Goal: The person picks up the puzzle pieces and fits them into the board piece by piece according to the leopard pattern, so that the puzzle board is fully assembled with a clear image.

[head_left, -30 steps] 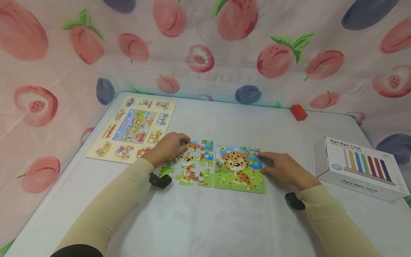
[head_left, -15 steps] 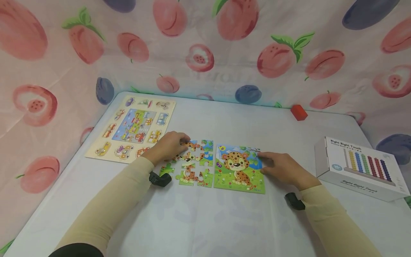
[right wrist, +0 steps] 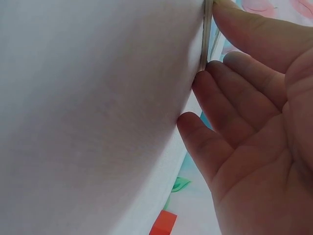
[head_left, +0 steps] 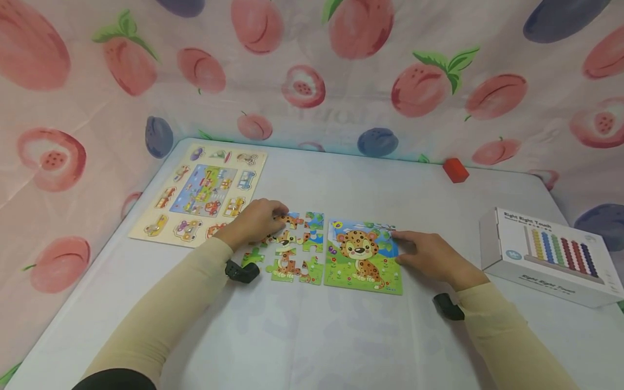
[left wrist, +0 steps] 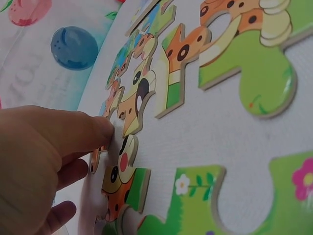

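My left hand [head_left: 258, 219] is over the upper left of a spread of jigsaw pieces [head_left: 287, 265] with leopard artwork. In the left wrist view, its thumb and fingers pinch the edge of a spotted orange puzzle piece [left wrist: 95, 161], mostly hidden by the hand. Pieces lie flat with gaps between them. To their right is a square leopard picture board [head_left: 363, 260]. Along that board's right edge rests my right hand [head_left: 431, 254], fingers spread loosely. The right wrist view shows its thumb and fingertips touching the board's thin edge [right wrist: 207, 36].
At the back left lies a wooden vehicle puzzle board [head_left: 141, 230]. A white box [head_left: 551, 254] printed with a bead rack stands at the right. Near the far edge sits a red block [head_left: 455, 170]. Fruit-patterned cloth [head_left: 341, 114] walls the table [head_left: 341, 341].
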### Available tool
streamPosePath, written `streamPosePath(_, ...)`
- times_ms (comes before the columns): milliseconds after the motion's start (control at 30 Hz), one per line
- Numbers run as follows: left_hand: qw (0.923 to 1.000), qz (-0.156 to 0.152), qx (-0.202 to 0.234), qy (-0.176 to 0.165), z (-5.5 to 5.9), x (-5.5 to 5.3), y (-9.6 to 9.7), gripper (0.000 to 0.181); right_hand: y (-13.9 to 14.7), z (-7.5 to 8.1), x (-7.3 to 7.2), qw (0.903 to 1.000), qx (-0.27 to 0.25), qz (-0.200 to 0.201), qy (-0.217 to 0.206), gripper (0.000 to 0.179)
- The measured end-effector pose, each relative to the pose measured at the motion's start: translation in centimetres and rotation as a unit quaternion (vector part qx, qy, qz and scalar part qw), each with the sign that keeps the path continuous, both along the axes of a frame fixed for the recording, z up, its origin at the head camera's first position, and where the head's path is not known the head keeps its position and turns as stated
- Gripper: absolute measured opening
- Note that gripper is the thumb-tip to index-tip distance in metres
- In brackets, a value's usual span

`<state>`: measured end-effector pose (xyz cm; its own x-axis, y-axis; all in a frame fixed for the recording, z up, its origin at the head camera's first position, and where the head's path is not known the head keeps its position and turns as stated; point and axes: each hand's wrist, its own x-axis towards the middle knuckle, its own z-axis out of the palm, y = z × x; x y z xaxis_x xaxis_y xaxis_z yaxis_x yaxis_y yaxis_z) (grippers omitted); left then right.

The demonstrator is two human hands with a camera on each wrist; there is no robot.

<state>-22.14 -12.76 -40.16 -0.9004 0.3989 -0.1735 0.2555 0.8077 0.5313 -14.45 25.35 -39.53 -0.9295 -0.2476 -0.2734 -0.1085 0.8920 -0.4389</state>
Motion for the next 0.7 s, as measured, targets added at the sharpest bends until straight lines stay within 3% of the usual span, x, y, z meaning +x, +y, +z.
streamPosePath(700,0.9991,-0.024,0.008,0.034,0.32,0.30,-0.34,0.039,0.07,0.06,0.07,1.0000,0.001,0.007,0.004,0.061)
